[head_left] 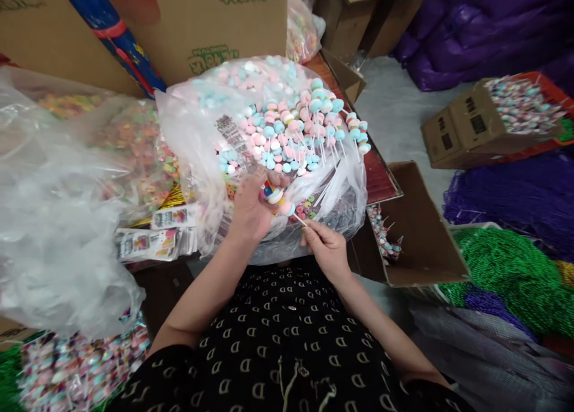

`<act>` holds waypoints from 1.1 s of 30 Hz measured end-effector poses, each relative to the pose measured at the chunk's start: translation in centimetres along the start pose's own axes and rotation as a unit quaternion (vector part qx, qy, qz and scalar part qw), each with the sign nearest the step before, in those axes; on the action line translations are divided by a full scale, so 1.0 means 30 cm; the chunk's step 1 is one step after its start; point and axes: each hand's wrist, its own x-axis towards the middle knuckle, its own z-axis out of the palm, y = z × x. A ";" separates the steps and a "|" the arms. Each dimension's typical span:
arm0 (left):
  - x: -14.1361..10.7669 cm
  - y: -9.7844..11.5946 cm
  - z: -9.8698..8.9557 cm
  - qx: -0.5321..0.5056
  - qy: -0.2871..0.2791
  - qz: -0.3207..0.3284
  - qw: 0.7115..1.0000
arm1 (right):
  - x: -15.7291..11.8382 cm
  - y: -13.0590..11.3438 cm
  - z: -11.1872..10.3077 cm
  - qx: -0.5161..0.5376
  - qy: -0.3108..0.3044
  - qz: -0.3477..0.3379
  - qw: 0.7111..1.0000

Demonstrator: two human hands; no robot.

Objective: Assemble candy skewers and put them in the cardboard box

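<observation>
Slanting between my hands is a candy lollipop (286,206), with pastel candy pieces threaded on a white stick and a colourful bit at its tip. My left hand (252,204) curls round the candy end, palm turned up. At the lower end of the stick, my right hand (329,249) pinches it between thumb and fingers. Just beyond lies a clear plastic bag (197,143) of loose pink, blue and white candies (259,138). Several finished candy sticks (319,116) rest on its right side, and bare white sticks (330,185) lie near my right hand.
Printed wrappers (147,243) and a bag of orange and green candies (130,134) lie left. An open cardboard box (424,232) holding wrapped sticks stands right, below the red table edge (381,179). Wrapped candies (85,370) fill the lower left. Green beads (506,274) lie far right.
</observation>
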 end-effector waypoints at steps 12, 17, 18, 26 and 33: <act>-0.017 0.002 -0.066 0.005 -0.108 -0.056 0.993 | 0.009 0.046 0.003 0.104 -0.067 0.044 0.991; 0.023 0.068 -0.033 0.004 -0.078 -0.022 0.997 | 0.024 0.040 -0.015 0.094 -0.077 0.029 0.992; 0.027 0.064 -0.023 0.011 -0.068 -0.014 0.998 | 0.024 0.036 -0.016 0.093 -0.074 0.031 0.992; 0.037 0.007 0.007 0.020 -0.055 0.018 0.998 | 0.000 0.023 -0.018 0.179 -0.102 0.096 0.974; 0.033 -0.023 -0.023 0.011 -0.079 0.012 0.997 | 0.029 -0.001 0.001 0.280 -0.184 0.190 0.923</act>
